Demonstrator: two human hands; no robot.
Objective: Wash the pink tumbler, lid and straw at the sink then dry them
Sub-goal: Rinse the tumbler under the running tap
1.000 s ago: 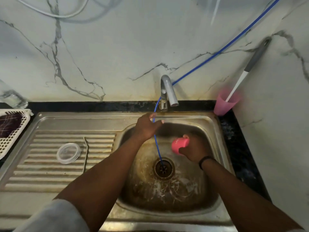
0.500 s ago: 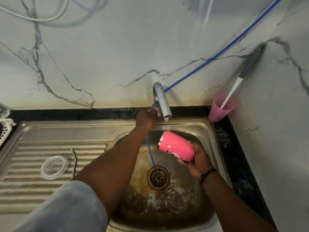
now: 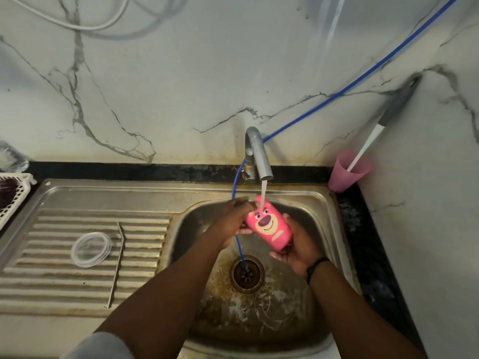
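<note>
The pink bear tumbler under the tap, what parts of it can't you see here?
Head view only:
- Pink bear-print tumbler: its open mouth, hidden behind the left hand.
- Its base, covered by the right hand.
- Its inside: turned away from the camera.

Steel sink drainboard (image 3: 64,294) with clear lid (image 3: 91,249) and metal straw (image 3: 116,265) beside it.
</note>
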